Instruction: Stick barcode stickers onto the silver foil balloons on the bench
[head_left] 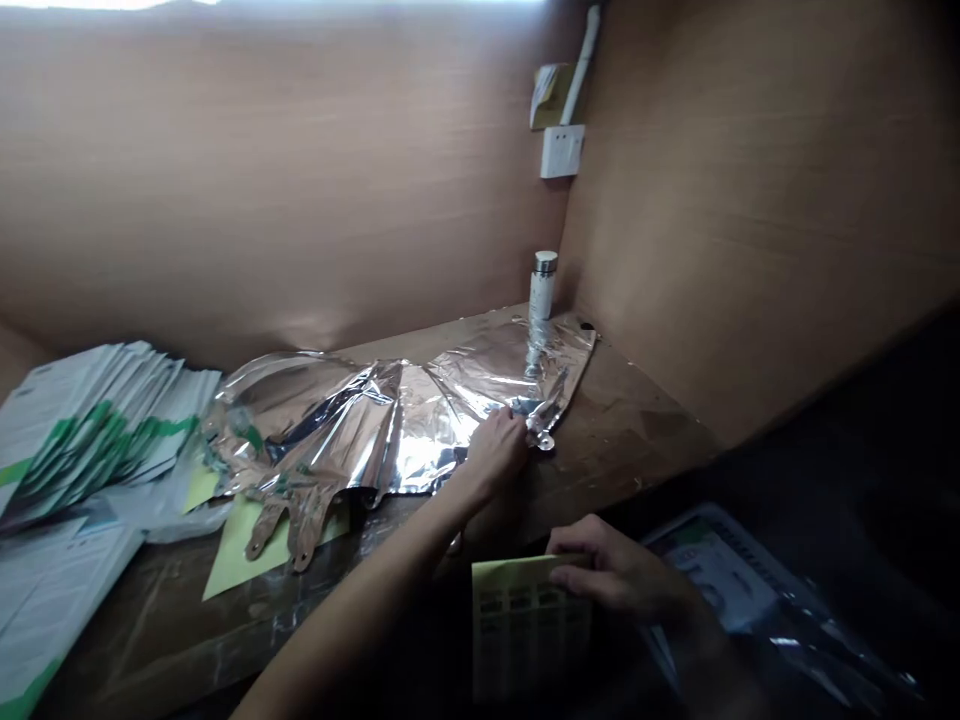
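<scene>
A large, shiny, silvery foil balloon lies flat and creased across the table, with small tabs with holes at its front left edge. My left hand rests at its right part, the fingers closed on the foil; the fingertips are partly hidden. Lower down, my right hand grips the top edge of a yellow printed sheet between thumb and fingers. That sheet hangs in front of the table edge and shows rows of small dark pictures. Another yellow sheet lies partly under the foil balloon's tabs.
Fanned stacks of white and green printed leaflets lie on the left, near a clear plastic bag. A white bottle stands in the back corner below a wall socket. Clear-wrapped packages sit at the lower right. Board walls enclose the table.
</scene>
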